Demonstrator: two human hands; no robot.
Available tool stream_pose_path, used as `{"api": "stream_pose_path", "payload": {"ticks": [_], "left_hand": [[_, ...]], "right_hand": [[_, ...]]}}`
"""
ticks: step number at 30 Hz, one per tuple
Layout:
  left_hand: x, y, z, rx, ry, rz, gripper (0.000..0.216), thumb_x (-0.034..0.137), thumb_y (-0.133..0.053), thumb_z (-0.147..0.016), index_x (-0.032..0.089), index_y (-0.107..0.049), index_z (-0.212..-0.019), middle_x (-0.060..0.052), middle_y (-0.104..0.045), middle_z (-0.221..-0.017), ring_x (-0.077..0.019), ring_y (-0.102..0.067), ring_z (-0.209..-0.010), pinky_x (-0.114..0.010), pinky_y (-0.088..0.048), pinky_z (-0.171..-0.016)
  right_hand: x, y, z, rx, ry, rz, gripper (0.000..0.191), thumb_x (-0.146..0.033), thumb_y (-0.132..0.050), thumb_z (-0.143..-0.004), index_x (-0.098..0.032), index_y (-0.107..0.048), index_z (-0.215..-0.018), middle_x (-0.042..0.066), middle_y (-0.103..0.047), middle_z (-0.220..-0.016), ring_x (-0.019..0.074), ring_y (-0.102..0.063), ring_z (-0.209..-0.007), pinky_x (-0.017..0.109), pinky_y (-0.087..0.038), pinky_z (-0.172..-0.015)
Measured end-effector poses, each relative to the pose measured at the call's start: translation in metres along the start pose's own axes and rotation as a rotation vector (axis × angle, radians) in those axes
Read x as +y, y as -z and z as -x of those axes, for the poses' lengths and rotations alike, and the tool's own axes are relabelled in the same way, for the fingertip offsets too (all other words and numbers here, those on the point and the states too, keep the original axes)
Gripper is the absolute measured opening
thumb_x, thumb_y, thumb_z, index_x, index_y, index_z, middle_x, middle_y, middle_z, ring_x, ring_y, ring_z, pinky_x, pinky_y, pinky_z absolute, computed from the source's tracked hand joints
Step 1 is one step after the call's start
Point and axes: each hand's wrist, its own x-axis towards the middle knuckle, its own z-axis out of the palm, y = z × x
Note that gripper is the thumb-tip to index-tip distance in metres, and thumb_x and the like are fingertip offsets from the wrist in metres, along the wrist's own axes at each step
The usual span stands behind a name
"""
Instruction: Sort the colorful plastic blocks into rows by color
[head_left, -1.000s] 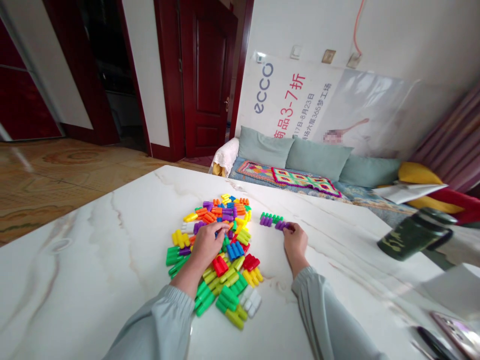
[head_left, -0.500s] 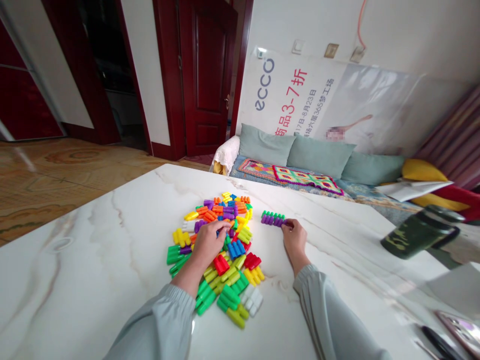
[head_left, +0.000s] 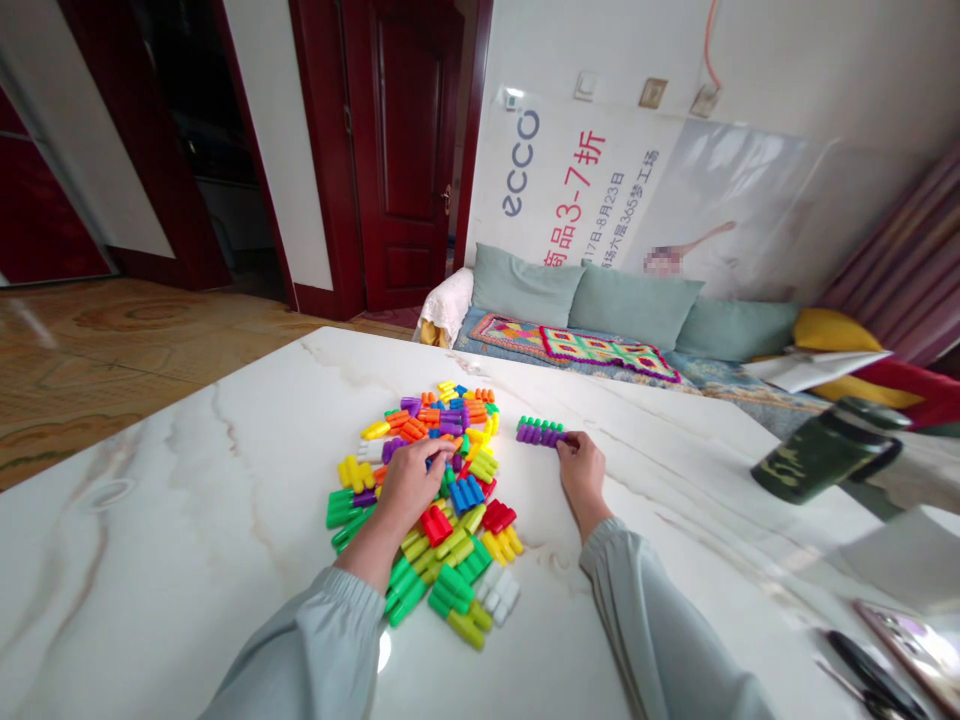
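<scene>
A heap of colourful plastic building blocks [head_left: 466, 494] lies on the white marble-patterned table [head_left: 247, 520]. My left hand [head_left: 411, 482] is over the heap's left middle with its fingers curled down and pressed together. Whatever they pinch is hidden; orange and blue blocks lie right at the fingertips. To the right of the heap, a row of joined purple and green blocks [head_left: 538, 432] rests on the tabletop. My right hand [head_left: 582, 468] pinches the right end of this row between thumb and fingers.
A dark green flask [head_left: 821, 452] stands at the table's right side. Nearer me on the right lie a phone [head_left: 911, 650] and a black-handled tool [head_left: 874, 672], perhaps scissors. Beyond the table is a sofa with grey-green cushions [head_left: 637, 305].
The whole view has shifted slightly. Both hands keep almost the same places, the left over the heap and the right at the end of the row.
</scene>
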Motion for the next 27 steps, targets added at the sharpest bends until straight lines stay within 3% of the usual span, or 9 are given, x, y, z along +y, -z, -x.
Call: {"api": "stream_pose_path", "payload": {"ticks": [16,27], "left_hand": [[0.003,0.001,0.0,-0.005,0.01,0.001,0.023,0.017,-0.053,-0.085,0.022,-0.074,-0.092,-0.004,-0.077,-0.095,-0.0202,-0.072,-0.089,-0.033,-0.055,-0.086],[-0.001,0.0,-0.001,-0.023,0.022,-0.015,0.024,0.019,-0.052,-0.087,0.021,-0.074,-0.095,-0.004,-0.077,-0.096,-0.0212,-0.071,-0.091,-0.034,-0.054,-0.086]], "right_hand": [[-0.003,0.002,0.001,0.004,-0.012,-0.076,0.034,-0.039,-0.054,-0.073,-0.013,-0.069,-0.091,0.013,-0.073,-0.084,0.0253,-0.066,-0.076,0.036,-0.048,-0.073],[-0.005,0.011,0.003,0.114,-0.145,-0.207,0.034,-0.045,-0.053,-0.071,-0.016,-0.064,-0.083,0.012,-0.071,-0.076,0.0241,-0.065,-0.072,0.034,-0.05,-0.068]]}}
